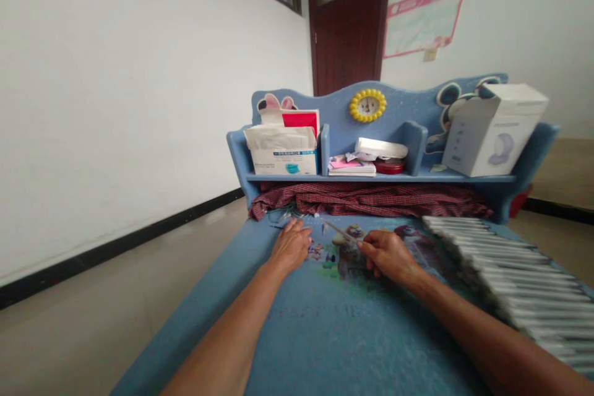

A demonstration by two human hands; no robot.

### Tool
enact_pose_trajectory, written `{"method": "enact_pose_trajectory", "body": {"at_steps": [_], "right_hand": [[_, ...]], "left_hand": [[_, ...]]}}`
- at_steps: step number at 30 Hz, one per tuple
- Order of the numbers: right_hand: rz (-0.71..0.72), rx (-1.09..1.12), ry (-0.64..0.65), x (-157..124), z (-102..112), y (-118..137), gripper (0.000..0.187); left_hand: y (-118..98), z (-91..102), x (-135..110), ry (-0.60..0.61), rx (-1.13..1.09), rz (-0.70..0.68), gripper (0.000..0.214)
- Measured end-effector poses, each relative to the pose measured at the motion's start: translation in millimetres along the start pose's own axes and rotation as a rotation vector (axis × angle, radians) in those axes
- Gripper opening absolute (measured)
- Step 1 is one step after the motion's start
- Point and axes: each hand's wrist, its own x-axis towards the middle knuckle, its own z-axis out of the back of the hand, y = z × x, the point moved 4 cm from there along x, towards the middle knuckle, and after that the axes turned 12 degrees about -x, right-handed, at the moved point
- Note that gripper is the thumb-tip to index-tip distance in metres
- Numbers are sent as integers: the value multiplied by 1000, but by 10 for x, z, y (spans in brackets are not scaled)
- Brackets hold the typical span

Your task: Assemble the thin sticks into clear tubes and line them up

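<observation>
My right hand [388, 255] is closed, pinching one end of a thin, pale, see-through stick [341, 230]. The stick slants up and to the left over the desk's printed cartoon picture; its exact kind is too small to make out. Flat on the blue desk [315, 334] lies my left hand [292, 245], fingers stretched forward. Close by its fingertips are a thin dark piece [276, 226] and a small tangle of greenish strings [281, 215]. A small white bit [317, 215] lies between the hands, near the back of the desktop.
Rows of thin white-grey sticks [520, 278] cover the desk's right side. A red checked cloth [371, 199] is bunched under the shelf. On the shelf stand a mask box [285, 158], papers [351, 167], a red round tin [390, 166] and a white carton [494, 130].
</observation>
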Motion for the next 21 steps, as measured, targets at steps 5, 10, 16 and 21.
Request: {"method": "enact_pose_trajectory", "body": {"at_steps": [5, 10, 16, 21], "right_hand": [[5, -10, 1, -15, -1, 21, 24], [16, -12, -18, -15, 2, 18, 25], [30, 26, -4, -11, -34, -6, 27], [43, 26, 33, -32, -75, 24, 26]], "left_hand": [[-72, -13, -8, 50, 60, -37, 20], [-158, 33, -2, -33, -60, -80, 14], [-127, 214, -53, -351, -430, 213, 13], [28, 342, -147, -505, -1037, 567, 15]]}}
